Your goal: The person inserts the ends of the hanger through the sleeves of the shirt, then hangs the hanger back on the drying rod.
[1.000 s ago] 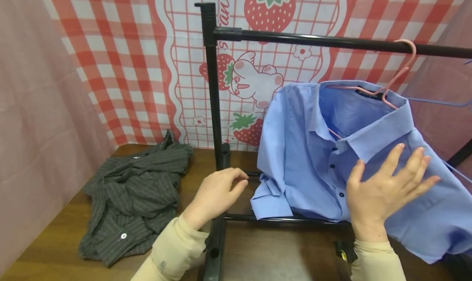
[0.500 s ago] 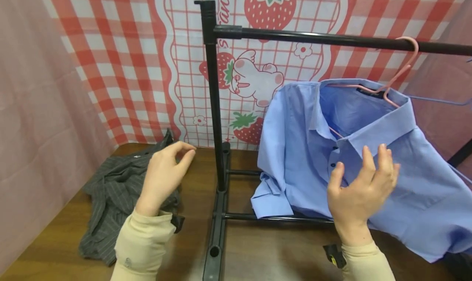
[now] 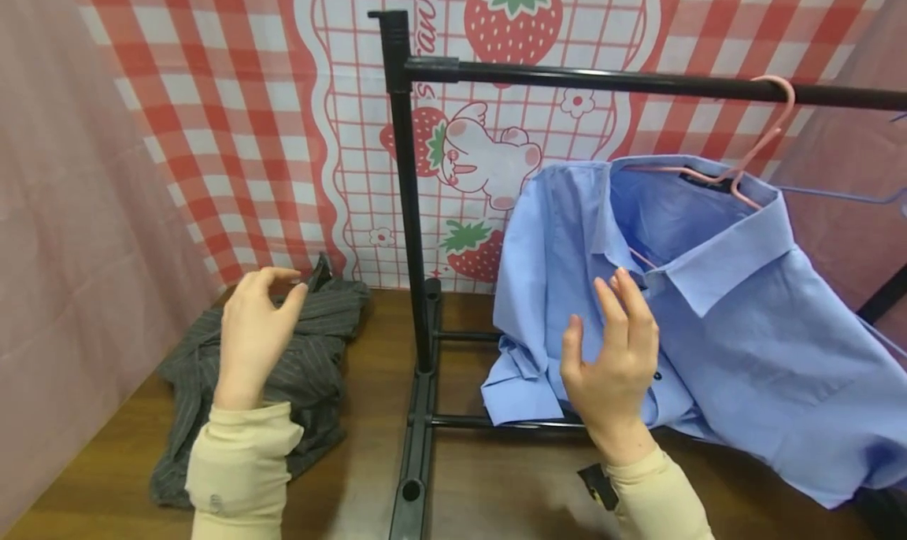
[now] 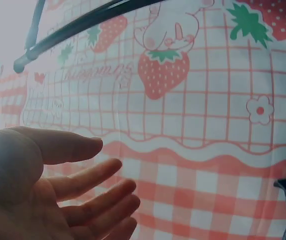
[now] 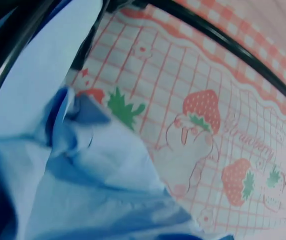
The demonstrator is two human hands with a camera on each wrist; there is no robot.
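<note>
A light blue button-up shirt [image 3: 751, 351] hangs on a pink hanger [image 3: 768, 135], hooked over the black bar of a clothes rack [image 3: 602, 77]. In front of its button side is my right hand [image 3: 612, 367], fingers extended and holding nothing. My left hand [image 3: 255, 331] hovers over a dark grey pinstriped garment [image 3: 319, 375], which lies crumpled on the wooden table at left. The left wrist view shows that hand's palm [image 4: 13, 185] with loosely bent fingers and nothing in them. The blue shirt [image 5: 98, 190] fills the lower left of the right wrist view.
The rack's upright [image 3: 407, 209] and foot [image 3: 414, 453] stand between the two garments. A blue hanger [image 3: 843, 196] hangs behind the shirt at right. A red-checked strawberry cloth [image 3: 482, 142] covers the back, and pink curtains [image 3: 85, 209] flank it.
My left hand has moved left from beside the rack's upright to over the grey garment. My right hand has moved left across the front of the blue shirt, which hangs nearly as before.
</note>
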